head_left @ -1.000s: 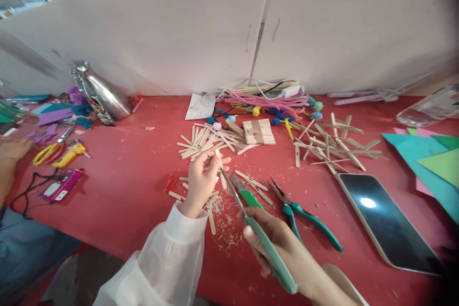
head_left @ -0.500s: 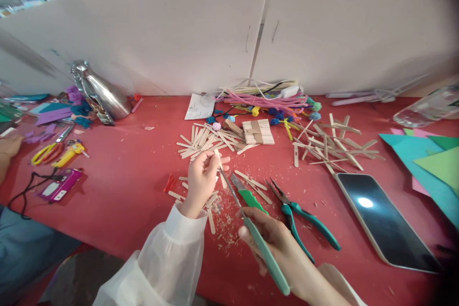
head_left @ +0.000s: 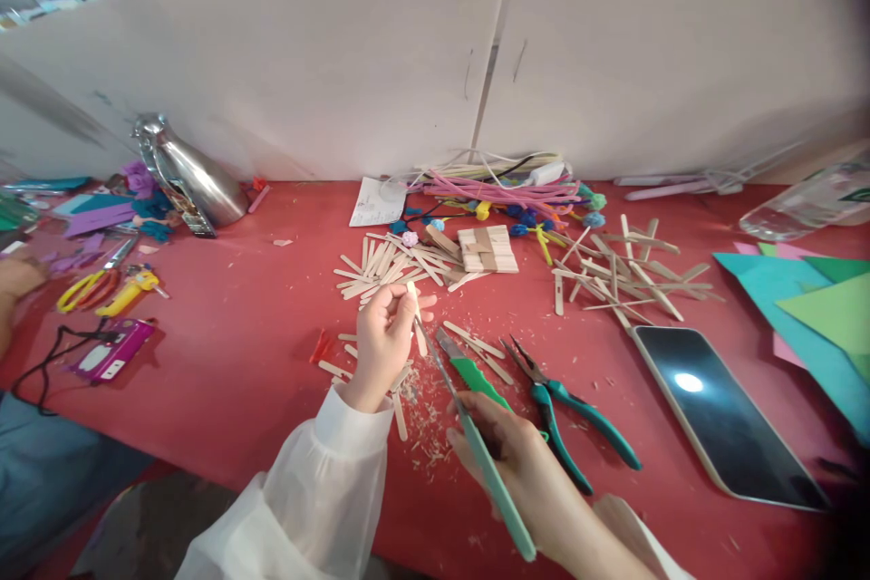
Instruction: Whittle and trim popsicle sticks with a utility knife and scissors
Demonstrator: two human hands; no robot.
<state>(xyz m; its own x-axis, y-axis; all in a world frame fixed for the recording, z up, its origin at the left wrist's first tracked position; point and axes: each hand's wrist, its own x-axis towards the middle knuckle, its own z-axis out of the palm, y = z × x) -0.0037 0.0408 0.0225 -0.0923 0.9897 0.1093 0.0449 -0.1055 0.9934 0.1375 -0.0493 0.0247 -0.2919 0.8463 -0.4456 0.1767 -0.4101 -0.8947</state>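
Between the thumb and fingers of my left hand [head_left: 387, 326] a wooden craft stick [head_left: 420, 331] is pinched, pointing down toward the table. My right hand [head_left: 507, 444] is wrapped round a knife [head_left: 495, 485] with a long green handle. Its narrow metal blade reaches up and left to the stick, close by my left fingertips; whether the edge touches the wood is hard to make out. Wood shavings [head_left: 431, 435] lie scattered below both hands. A green utility knife [head_left: 472, 372] rests just beyond my right hand, beside teal-handled long-nose pliers [head_left: 561, 408].
Loose craft sticks [head_left: 384, 263] and a bundled stack [head_left: 489, 249] lie behind my hands. Joined sticks [head_left: 632, 272], a phone [head_left: 727, 412] and coloured paper [head_left: 802, 308] are on the right. A metal jug [head_left: 194, 172], scissors [head_left: 95, 281] and another person's hand [head_left: 17, 281] are on the left.
My right hand and the knife handle have shifted slightly left. My left hand keeps the same pinch on the stick. The whole view has moved very slightly.
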